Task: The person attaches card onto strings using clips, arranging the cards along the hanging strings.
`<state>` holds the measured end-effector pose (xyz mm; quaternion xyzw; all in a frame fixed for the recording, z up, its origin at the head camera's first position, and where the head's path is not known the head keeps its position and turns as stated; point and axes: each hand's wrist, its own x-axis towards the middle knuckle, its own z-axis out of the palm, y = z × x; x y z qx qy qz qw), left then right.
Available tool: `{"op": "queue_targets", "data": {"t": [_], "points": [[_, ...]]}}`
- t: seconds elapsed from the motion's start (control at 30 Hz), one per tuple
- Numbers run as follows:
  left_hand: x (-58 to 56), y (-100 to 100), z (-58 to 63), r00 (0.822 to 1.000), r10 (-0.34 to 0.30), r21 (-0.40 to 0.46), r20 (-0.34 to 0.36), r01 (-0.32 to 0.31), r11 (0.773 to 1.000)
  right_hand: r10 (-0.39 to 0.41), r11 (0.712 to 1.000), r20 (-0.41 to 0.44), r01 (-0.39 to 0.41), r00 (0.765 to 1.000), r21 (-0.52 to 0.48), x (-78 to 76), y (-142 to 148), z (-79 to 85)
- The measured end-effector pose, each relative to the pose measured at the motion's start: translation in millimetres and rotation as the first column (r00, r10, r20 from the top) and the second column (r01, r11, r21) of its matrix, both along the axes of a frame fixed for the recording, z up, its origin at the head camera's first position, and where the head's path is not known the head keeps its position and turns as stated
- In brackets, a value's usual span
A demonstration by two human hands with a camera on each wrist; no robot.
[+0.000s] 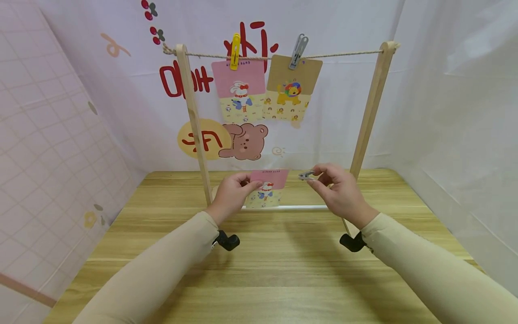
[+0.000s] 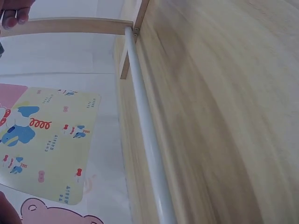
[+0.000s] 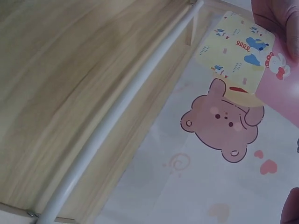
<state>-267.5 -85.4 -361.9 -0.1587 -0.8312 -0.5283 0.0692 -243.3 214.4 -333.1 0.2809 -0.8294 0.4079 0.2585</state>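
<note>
My left hand (image 1: 234, 195) pinches the left side of a pink and yellow card (image 1: 273, 176) with a cartoon rabbit, upright above the table. The same card (image 3: 233, 49) shows in the right wrist view, and its yellow part (image 2: 51, 135) in the left wrist view. To the right of it, my right hand (image 1: 340, 191) holds a grey clothespin (image 1: 306, 175) between thumb and fingers, apart from the card. Overhead, a yellow clothespin (image 1: 235, 51) fastens a similar pink card (image 1: 238, 78) to a rope (image 1: 344, 55). Beside that, a grey clothespin (image 1: 298, 51) fastens a brown lion card (image 1: 294, 76).
Two wooden posts (image 1: 192, 112) (image 1: 372, 105) hold the rope at its ends. A white bar (image 1: 303, 207) joins them low down, just above the wooden table (image 1: 275, 270). Behind stands a white backdrop with a printed bear (image 1: 247, 141).
</note>
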Motion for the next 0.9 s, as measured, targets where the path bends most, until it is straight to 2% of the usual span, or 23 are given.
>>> {"op": "queue_targets", "data": {"t": [0.2, 0.3, 0.43, 0.67, 0.9], "points": [[-3.8, 5.5, 5.6, 1.0, -0.011, -0.013, -0.023, 0.011, 1.0, -0.017, 1.0, -0.03, 0.017, 0.999, -0.002, 1.9, 1.0, 8.3], [-5.5, 8.4, 9.2, 0.999, -0.015, -0.03, -0.049, 0.013, 0.999, -0.031, 1.0, -0.02, 0.031, 0.999, -0.005, 2.6, 1.8, 11.4], [-7.2, 13.1, 14.0, 0.998, -0.034, -0.012, -0.06, 0.034, 0.999, -0.049, 0.999, -0.002, 0.049, 0.999, -0.022, 4.0, 2.7, 15.3], [-11.5, 22.6, 20.1, 0.996, -0.037, 0.0, -0.076, 0.037, 0.999, -0.029, 0.994, 0.053, 0.034, 0.998, -0.1, 3.5, 5.2, 23.5], [-17.4, 33.7, 29.4, 0.991, -0.043, 0.01, -0.124, 0.045, 0.999, 0.009, 0.981, 0.079, 0.006, 0.997, -0.195, 3.6, 8.7, 35.2]]}}
